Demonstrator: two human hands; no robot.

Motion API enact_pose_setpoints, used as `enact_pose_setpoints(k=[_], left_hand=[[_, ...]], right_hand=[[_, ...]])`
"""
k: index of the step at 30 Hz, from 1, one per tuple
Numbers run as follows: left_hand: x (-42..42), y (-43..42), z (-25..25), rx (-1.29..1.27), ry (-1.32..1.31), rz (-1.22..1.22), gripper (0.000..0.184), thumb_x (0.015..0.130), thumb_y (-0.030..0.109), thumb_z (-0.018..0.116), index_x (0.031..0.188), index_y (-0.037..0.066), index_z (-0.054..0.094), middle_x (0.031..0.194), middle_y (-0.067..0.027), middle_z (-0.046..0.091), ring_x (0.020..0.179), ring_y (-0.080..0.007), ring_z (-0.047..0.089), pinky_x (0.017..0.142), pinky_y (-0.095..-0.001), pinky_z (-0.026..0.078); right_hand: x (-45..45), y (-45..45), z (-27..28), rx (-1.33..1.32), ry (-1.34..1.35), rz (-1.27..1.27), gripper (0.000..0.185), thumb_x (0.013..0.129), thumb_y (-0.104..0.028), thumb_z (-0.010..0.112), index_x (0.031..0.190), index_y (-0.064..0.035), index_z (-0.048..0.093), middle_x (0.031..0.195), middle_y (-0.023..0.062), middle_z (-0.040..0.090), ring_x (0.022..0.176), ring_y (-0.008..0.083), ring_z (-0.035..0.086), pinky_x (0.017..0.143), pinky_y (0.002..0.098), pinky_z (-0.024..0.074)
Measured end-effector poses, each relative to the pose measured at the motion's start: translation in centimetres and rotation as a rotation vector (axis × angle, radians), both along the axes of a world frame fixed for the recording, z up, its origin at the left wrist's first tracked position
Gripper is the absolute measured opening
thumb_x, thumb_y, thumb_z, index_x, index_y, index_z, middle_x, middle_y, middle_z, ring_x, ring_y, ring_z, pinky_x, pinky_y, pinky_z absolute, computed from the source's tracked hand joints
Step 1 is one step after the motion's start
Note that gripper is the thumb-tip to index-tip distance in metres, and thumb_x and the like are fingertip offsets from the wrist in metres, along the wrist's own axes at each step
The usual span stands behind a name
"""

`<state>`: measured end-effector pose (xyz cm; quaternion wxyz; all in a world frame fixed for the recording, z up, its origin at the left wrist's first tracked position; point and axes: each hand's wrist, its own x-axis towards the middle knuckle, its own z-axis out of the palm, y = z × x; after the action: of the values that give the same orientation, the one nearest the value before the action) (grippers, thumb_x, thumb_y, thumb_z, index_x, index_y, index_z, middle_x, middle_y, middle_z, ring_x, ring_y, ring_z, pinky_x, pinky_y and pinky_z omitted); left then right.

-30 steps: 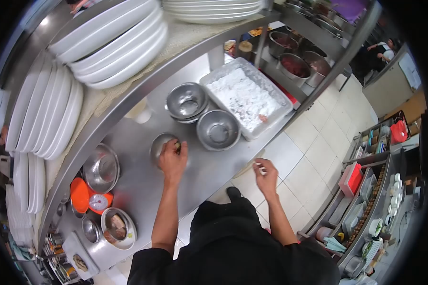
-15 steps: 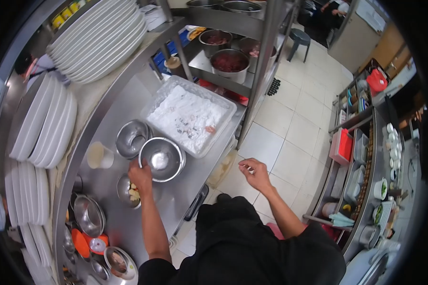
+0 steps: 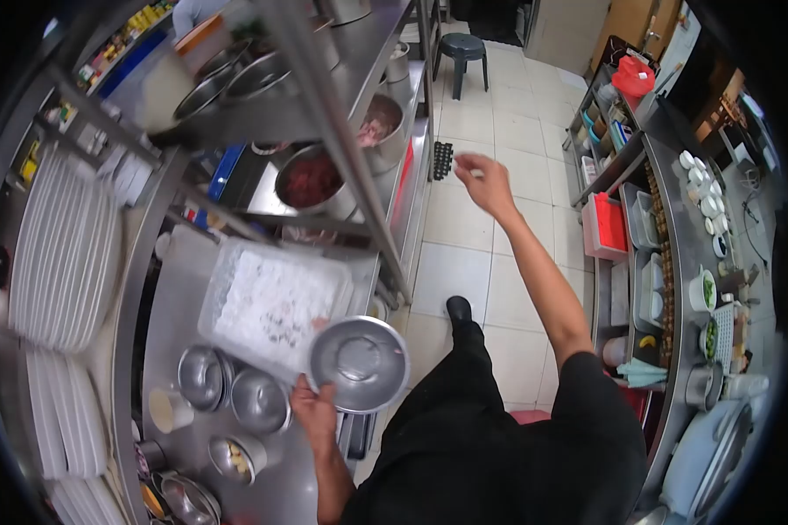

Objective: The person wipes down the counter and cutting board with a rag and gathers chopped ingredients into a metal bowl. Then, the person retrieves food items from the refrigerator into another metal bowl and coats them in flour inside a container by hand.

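Over the edge of the counter (image 3: 280,477), one steel bowl (image 3: 359,363) is held by the left hand (image 3: 313,404), thumb and fingers clamped on the rim. It's tipped toward the camera, and bare metal is seen inside, plus one tiny pinkish bit near the right side. The right hand (image 3: 484,184) is held out over the floor with its fingers curled in; it's blurred, so whether anything is pinched there can't be told.

On the counter, one small bowl (image 3: 236,459) is loaded with a few pale yellow chunks. Just past it, two bigger bowls, a left one (image 3: 203,378) and a right one (image 3: 261,401), are set side by side; extra rims are seen under the left, count unclear. One pale cup (image 3: 171,409) is parked beside them, contents not readable.

Next up, one clear tub (image 3: 346,284) is filled with white powder, with some darker lumps and a pinkish piece poking through. Behind that, two pots are shelved: red meat in the nearer (image 3: 311,179), pinker meat in the farther (image 3: 381,131). Way back, one stool (image 3: 464,61) is left on the tiles.
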<state>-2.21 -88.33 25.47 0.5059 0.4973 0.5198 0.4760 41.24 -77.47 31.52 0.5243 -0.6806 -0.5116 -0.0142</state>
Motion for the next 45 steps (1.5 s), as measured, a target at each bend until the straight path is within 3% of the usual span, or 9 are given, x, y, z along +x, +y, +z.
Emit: enact_pose_setpoints(k=[8, 13, 17, 19, 25, 32, 35, 37, 45], left_hand=[[20.5, 5.7, -2.8, -0.219, 0.084, -0.141, 0.020, 0.071, -0.004, 0.054, 0.090, -0.003, 0.059, 0.082, -0.0045, 0.062, 0.073, -0.0095, 0.055, 0.067, -0.0221, 0.044], [25.7, 8.8, 1.0, -0.162, 0.265, 0.040, 0.005, 0.070, -0.001, 0.053, 0.074, 0.000, 0.049, 0.066, -0.0053, 0.054, 0.062, -0.0124, 0.052, 0.055, -0.0282, 0.041], [25.6, 7.6, 1.6, -0.127, 0.549, 0.275, 0.016, 0.069, 0.003, 0.054, 0.065, 0.002, 0.039, 0.053, -0.0150, 0.046, 0.053, -0.0233, 0.054, 0.049, -0.0370, 0.040], [25.3, 6.9, 2.8, -0.137, 0.564, 0.385, 0.015, 0.070, 0.004, 0.054, 0.067, 0.002, 0.040, 0.053, -0.0181, 0.046, 0.051, -0.0320, 0.054, 0.050, -0.0389, 0.041], [25.5, 4.0, 1.3, -0.136, 0.441, 0.789, 0.015, 0.069, 0.008, 0.058, 0.073, 0.003, 0.044, 0.060, -0.0210, 0.051, 0.059, -0.0430, 0.052, 0.055, -0.0473, 0.040], [19.4, -9.0, -1.6, -0.367, 0.352, 1.513, 0.018, 0.069, 0.010, 0.059, 0.066, 0.000, 0.044, 0.055, -0.0214, 0.047, 0.054, -0.0388, 0.051, 0.052, -0.0438, 0.040], [17.6, -17.8, -1.3, -0.337, 0.220, 1.780, 0.022, 0.070, 0.011, 0.060, 0.063, -0.001, 0.043, 0.055, -0.0213, 0.047, 0.051, -0.0354, 0.050, 0.051, -0.0423, 0.040], [14.8, -21.9, -2.1, -0.323, 0.204, 1.914, 0.025, 0.070, 0.010, 0.061, 0.059, -0.001, 0.041, 0.051, -0.0158, 0.043, 0.047, -0.0230, 0.044, 0.047, -0.0378, 0.037], [1.3, -39.6, -5.0, -0.034, -0.040, 2.373, 0.024, 0.069, 0.003, 0.061, 0.057, 0.003, 0.040, 0.049, -0.0010, 0.041, 0.045, -0.0089, 0.040, 0.037, -0.0276, 0.032]], right_hand=[[14.9, 28.6, 4.1, -0.114, -0.005, 0.166, 0.026, 0.078, -0.016, 0.064, 0.103, -0.0067, 0.067, 0.095, 0.0142, 0.068, 0.090, 0.0235, 0.066, 0.080, 0.0307, 0.0499], [16.0, 33.3, 2.5, -0.101, 0.023, 0.162, 0.029, 0.078, -0.016, 0.064, 0.106, -0.0077, 0.066, 0.089, 0.0131, 0.068, 0.083, 0.0218, 0.066, 0.078, 0.0309, 0.0499], [19.9, 33.5, -9.6, 0.071, 0.338, 0.265, 0.032, 0.076, -0.010, 0.063, 0.106, 0.0003, 0.063, 0.084, 0.0069, 0.064, 0.075, 0.0143, 0.058, 0.067, 0.0286, 0.0465], [20.8, 30.9, -17.1, 0.010, 0.328, 0.240, 0.037, 0.069, -0.005, 0.058, 0.104, 0.0040, 0.061, 0.085, 0.0143, 0.064, 0.077, 0.0239, 0.061, 0.070, 0.0338, 0.0487], [25.8, 17.5, -40.7, -1.090, -0.249, 0.542, 0.021, 0.077, -0.025, 0.055, 0.069, -0.0081, 0.065, 0.071, 0.0079, 0.067, 0.066, 0.0216, 0.065, 0.063, 0.0380, 0.0521], [-1.1, 11.8, -35.9, -1.423, -0.694, 1.160, 0.020, 0.075, -0.022, 0.061, 0.082, -0.0046, 0.068, 0.063, 0.0074, 0.061, 0.049, 0.0199, 0.057, 0.049, 0.0351, 0.0470], [-8.8, 9.5, -42.2, -1.651, -0.319, 1.116, 0.016, 0.077, -0.020, 0.062, 0.084, -0.0056, 0.067, 0.063, 0.0063, 0.059, 0.047, 0.0198, 0.053, 0.044, 0.0339, 0.0427], [-16.2, 7.8, -34.4, -1.748, -0.583, 1.261, 0.012, 0.078, -0.016, 0.061, 0.082, -0.0052, 0.064, 0.067, 0.0059, 0.059, 0.051, 0.0189, 0.055, 0.041, 0.0312, 0.0405], [-37.7, -2.8, -34.1, -1.399, -0.555, 1.216, 0.015, 0.076, -0.008, 0.057, 0.085, -0.0074, 0.069, 0.067, 0.0059, 0.060, 0.054, 0.0154, 0.056, 0.047, 0.0310, 0.0463]])
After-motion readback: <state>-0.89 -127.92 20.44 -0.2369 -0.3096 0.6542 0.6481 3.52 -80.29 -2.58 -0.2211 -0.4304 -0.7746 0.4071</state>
